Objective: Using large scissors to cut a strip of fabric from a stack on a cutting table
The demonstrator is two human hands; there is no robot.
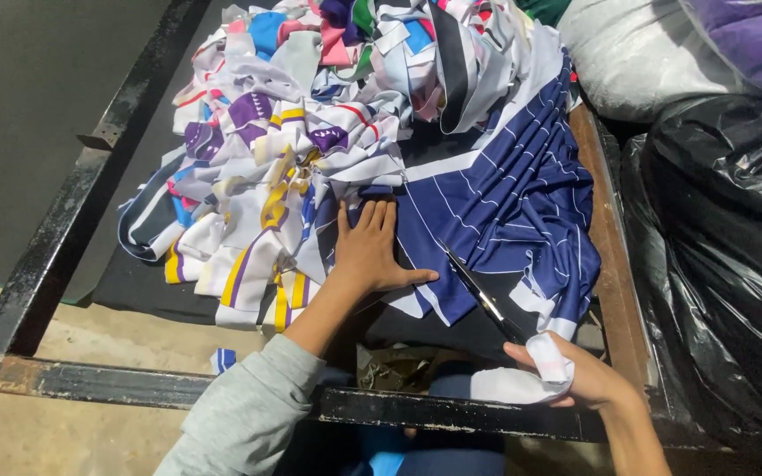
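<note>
Scissors [478, 291] lie with their blades across the navy pinstriped fabric [509, 198], and that blue cloth serves as the landmark for everything else in the head view. By my judgement, cutting it cleanly calls for keeping the cloth flat and taut ahead of the blades, with the pressing fingers well clear of the cutting line.

Left hand [370, 247] rests palm down at the fabric's left edge, fingers extended and close together, thumb splayed toward the scissors, pinning the cloth rather than gripping it. Right hand [579, 375], below the fabric's lower corner, is closed around the scissor handles, which are hidden under a white cloth wrapping [522, 375]; the blades look nearly together, though whether they bite the cloth I cannot tell.

Left of and above the blue fabric sits a heap of multicoloured scraps [284, 141]. To its right bulges a black plastic bag [725, 256]. A black metal frame [63, 238] borders the work surface.
</note>
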